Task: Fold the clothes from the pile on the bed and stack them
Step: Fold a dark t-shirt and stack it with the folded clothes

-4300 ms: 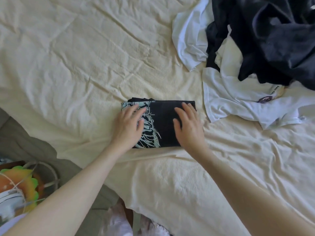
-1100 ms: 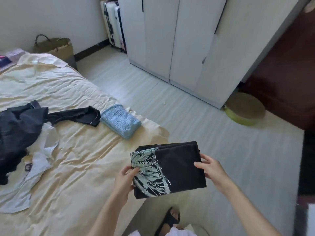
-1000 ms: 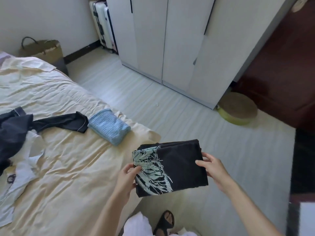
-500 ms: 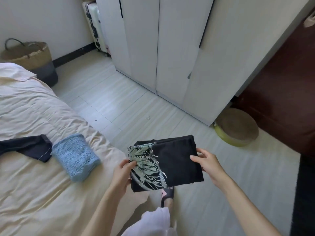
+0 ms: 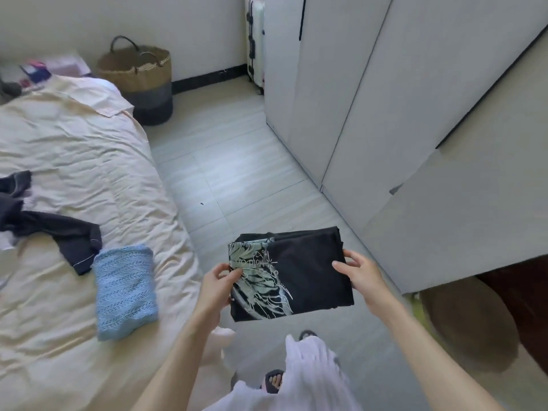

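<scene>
Cream-coloured and full of small wrinkles, the sheet covers the bed (image 5: pixel 74 161), which fills the left side of the view. The floor (image 5: pixel 237 179) beside it is made of pale grey tiles with a light streaked pattern. A tall white wardrobe (image 5: pixel 370 99) with flat doors stands on the right, and a silver suitcase (image 5: pixel 255 43) stands upright in the corner next to it. A woven basket (image 5: pixel 139 78) with two handles and a dark lower part stands on the floor at the far end of the bed. A round woven cushion (image 5: pixel 468 324) with a green edge lies on the floor at the lower right.

Both arms reach forward over the floor, just beside the edge of the bed. The left hand (image 5: pixel 218 287) pinches the left edge of the folded black T-shirt (image 5: pixel 308 274), with the thumb on top. The right hand (image 5: pixel 363 275) grips the right edge, its thumb on top and the other fingers under the cloth. The T-shirt is held in the air, flat, a neat rectangle with a pale green print on its left part.

On the bed a folded light blue knitted garment (image 5: pixel 124 289) lies near the edge, with an open, net-like texture. A loose dark garment (image 5: pixel 59 232) lies touching its far corner, one sleeve spread out.
</scene>
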Demonstrator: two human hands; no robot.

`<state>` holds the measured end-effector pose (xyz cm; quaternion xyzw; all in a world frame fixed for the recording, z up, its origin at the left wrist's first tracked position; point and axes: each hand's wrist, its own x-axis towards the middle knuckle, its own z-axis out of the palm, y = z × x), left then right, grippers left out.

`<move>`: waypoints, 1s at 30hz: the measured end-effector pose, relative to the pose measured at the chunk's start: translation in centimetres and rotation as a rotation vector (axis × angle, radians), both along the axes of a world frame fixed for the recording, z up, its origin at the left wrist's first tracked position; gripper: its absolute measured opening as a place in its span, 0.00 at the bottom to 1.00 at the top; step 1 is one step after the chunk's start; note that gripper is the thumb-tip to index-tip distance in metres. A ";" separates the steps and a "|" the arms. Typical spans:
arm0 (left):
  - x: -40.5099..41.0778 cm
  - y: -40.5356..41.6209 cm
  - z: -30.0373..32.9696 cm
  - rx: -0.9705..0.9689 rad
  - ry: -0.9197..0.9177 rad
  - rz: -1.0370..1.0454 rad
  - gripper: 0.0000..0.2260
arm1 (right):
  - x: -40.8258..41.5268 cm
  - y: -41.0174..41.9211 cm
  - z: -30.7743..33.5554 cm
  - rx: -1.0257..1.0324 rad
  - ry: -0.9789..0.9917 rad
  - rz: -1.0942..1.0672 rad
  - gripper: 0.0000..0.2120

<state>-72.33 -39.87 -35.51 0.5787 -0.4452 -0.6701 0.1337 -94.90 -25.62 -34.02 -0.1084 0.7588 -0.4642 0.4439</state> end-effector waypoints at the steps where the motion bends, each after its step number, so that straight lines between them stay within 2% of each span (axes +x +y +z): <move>1: -0.4 -0.8 0.0 -0.005 -0.011 0.042 0.04 | -1.0 -1.8 -0.2 0.003 -0.011 0.032 0.11; 7: -3.6 -5.7 0.1 -0.015 -0.011 0.347 0.01 | -6.2 -13.6 -0.3 -0.023 -0.025 0.247 0.11; 15: -5.2 -10.3 1.4 0.000 0.032 0.762 0.04 | -7.4 -29.2 2.0 -0.020 0.037 0.663 0.11; 24: -2.6 -14.5 -1.2 0.101 0.111 1.173 0.04 | 0.1 -43.8 -0.2 0.045 0.146 1.110 0.13; 30: 0.7 -21.4 -6.3 0.263 0.198 1.361 0.03 | 7.9 -54.5 -3.7 0.118 0.253 1.347 0.13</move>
